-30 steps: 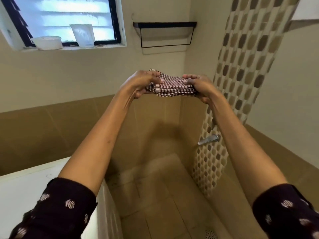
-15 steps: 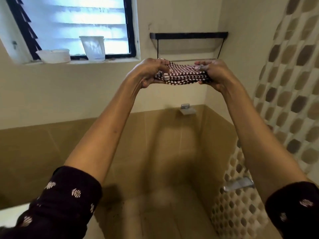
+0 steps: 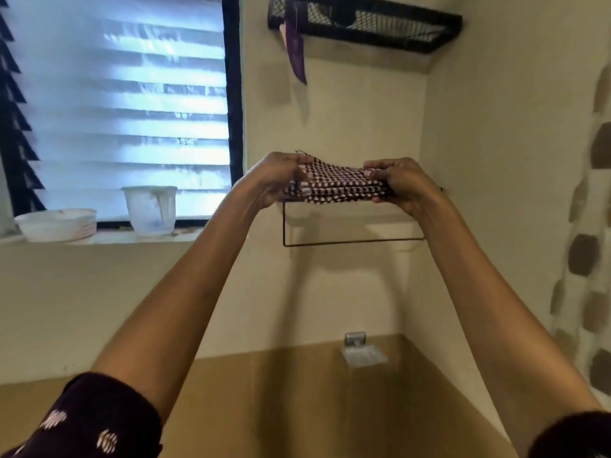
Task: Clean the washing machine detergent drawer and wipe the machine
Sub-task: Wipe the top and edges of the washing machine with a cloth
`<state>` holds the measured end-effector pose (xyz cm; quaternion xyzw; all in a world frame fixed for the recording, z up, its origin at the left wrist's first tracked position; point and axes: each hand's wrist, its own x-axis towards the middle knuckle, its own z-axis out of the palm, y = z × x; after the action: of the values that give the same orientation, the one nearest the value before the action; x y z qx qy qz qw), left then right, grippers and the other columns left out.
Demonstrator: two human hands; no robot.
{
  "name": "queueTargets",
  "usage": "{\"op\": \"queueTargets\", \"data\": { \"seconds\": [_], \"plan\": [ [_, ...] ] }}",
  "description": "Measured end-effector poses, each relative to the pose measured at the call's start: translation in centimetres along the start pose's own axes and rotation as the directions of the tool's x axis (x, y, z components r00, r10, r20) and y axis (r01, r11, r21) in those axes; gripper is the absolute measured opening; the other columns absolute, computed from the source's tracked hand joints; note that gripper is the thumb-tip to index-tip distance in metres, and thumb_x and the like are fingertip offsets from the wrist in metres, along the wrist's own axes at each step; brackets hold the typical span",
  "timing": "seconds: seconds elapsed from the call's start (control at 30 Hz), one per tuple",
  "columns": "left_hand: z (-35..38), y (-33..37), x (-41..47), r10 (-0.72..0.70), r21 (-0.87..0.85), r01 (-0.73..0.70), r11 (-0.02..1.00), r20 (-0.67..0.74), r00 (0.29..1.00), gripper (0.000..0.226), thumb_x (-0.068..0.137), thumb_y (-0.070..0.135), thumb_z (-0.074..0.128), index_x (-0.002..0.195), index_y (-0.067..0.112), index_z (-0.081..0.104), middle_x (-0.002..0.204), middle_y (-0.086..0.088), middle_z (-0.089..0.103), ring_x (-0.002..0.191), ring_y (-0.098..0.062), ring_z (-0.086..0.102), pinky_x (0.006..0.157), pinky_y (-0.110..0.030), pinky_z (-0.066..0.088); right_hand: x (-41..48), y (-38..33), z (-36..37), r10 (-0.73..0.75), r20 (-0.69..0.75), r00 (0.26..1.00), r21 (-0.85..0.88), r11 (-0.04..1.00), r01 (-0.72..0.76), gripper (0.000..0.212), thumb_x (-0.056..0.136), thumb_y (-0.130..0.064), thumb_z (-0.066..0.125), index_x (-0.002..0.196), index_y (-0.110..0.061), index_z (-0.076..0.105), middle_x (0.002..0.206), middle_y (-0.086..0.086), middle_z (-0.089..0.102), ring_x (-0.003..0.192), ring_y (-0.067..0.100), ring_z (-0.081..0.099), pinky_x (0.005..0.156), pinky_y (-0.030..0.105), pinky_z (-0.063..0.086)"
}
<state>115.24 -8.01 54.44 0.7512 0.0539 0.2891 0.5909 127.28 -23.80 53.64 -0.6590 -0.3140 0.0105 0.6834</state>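
Note:
A folded dark-red and white checked cloth (image 3: 337, 185) is held flat between my two raised hands. My left hand (image 3: 277, 180) grips its left end with fingers curled over the top. My right hand (image 3: 398, 183) grips the right end the same way. The cloth sits just above a thin black wire shelf (image 3: 350, 241) on the back wall, which it partly hides. The washing machine and its detergent drawer are out of view.
A black mesh shelf (image 3: 363, 24) hangs higher on the wall, with a purple tag (image 3: 296, 54) dangling from it. A white tub (image 3: 58, 224) and a clear cup (image 3: 150, 209) stand on the window sill. A small metal holder (image 3: 360, 350) is fixed low on the wall.
Both hands have lifted the folded cloth up toward the wire shelf. The view has tilted upward, so the white machine top and the floor have dropped out of sight.

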Motion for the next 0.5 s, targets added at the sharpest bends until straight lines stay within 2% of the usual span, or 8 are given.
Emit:
{"op": "queueTargets", "data": {
  "seconds": [0.07, 0.13, 0.23, 0.3, 0.37, 0.43, 0.5],
  "plan": [
    [0.4, 0.3, 3.0, 0.007, -0.012, -0.008, 1.0, -0.025, 1.0, 0.032, 0.092, -0.011, 0.037, 0.105, 0.007, 0.061, 0.088, -0.004, 0.061, 0.062, -0.007, 0.062, 0.05, -0.017, 0.052, 3.4, 0.0, -0.1, -0.012, 0.009, 1.0, -0.002, 1.0, 0.012, 0.026, 0.09, -0.002, 0.057, 0.115, -0.002, 0.061, 0.108, 0.011, 0.06, 0.076, 0.015, 0.059, 0.038, 0.018, 0.048],
    [0.7, 0.1, 6.2, -0.007, -0.016, 0.005, 1.0, -0.077, 0.997, 0.034, 0.094, -0.01, 0.033, 0.099, 0.008, 0.061, 0.079, -0.003, 0.06, 0.048, -0.003, 0.061, 0.045, -0.016, 0.051, 6.6, 0.1, 0.0, -0.023, 0.012, 1.0, -0.001, 1.0, 0.023, 0.025, 0.089, 0.0, 0.056, 0.113, -0.002, 0.061, 0.107, 0.012, 0.059, 0.072, 0.016, 0.059, 0.037, 0.018, 0.048],
    [0.6, -1.1, 10.8, -0.001, 0.022, 0.004, 1.0, -0.159, 0.987, 0.033, 0.094, -0.008, 0.036, 0.108, 0.006, 0.063, 0.084, -0.003, 0.061, 0.063, -0.009, 0.058, 0.046, -0.017, 0.051, 10.7, 0.7, 0.6, -0.061, 0.026, 0.998, -0.066, 0.996, 0.062, 0.027, 0.088, 0.004, 0.054, 0.114, 0.001, 0.061, 0.108, 0.014, 0.057, 0.07, 0.02, 0.058, 0.035, 0.02, 0.049],
    [0.5, -1.7, 13.3, 0.015, 0.068, -0.002, 0.998, -0.202, 0.979, 0.033, 0.092, -0.007, 0.042, 0.115, 0.005, 0.062, 0.1, -0.008, 0.064, 0.079, -0.014, 0.059, 0.058, -0.021, 0.052, 13.2, 1.2, 1.1, -0.082, 0.035, 0.996, -0.132, 0.987, 0.086, 0.027, 0.089, 0.003, 0.052, 0.114, 0.0, 0.06, 0.113, 0.013, 0.056, 0.08, 0.024, 0.059, 0.036, 0.02, 0.049],
    [0.3, -2.4, 15.0, 0.013, 0.115, 0.015, 0.993, -0.24, 0.971, 0.03, 0.091, -0.004, 0.045, 0.114, 0.003, 0.063, 0.113, -0.013, 0.063, 0.093, -0.019, 0.058, 0.066, -0.024, 0.051, 15.2, 1.9, 1.7, -0.097, 0.04, 0.994, -0.204, 0.973, 0.104, 0.026, 0.09, 0.001, 0.05, 0.114, -0.001, 0.061, 0.118, 0.015, 0.057, 0.077, 0.022, 0.058, 0.035, 0.018, 0.048],
    [0.1, -3.1, 16.4, -0.017, 0.161, 0.06, 0.985, -0.259, 0.966, 0.026, 0.089, -0.003, 0.049, 0.11, 0.0, 0.065, 0.114, -0.016, 0.063, 0.092, -0.02, 0.059, 0.064, -0.024, 0.052, 16.8, 2.8, 2.1, -0.091, 0.059, 0.994, -0.287, 0.952, 0.104, 0.026, 0.092, -0.001, 0.048, 0.114, 0.001, 0.061, 0.12, 0.017, 0.058, 0.064, 0.018, 0.055, 0.035, 0.017, 0.047],
    [-0.1, -3.9, 17.5, -0.059, 0.245, 0.125, 0.961, -0.262, 0.963, 0.013, 0.088, 0.0, 0.056, 0.096, -0.001, 0.066, 0.104, -0.016, 0.063, 0.076, -0.018, 0.059, 0.056, -0.022, 0.051, 18.0, 3.8, 2.5, -0.061, 0.091, 0.994, -0.385, 0.918, 0.092, 0.029, 0.092, 0.0, 0.046, 0.117, 0.01, 0.058, 0.12, 0.023, 0.059, 0.056, 0.017, 0.052, 0.034, 0.017, 0.045]
  ]
}}
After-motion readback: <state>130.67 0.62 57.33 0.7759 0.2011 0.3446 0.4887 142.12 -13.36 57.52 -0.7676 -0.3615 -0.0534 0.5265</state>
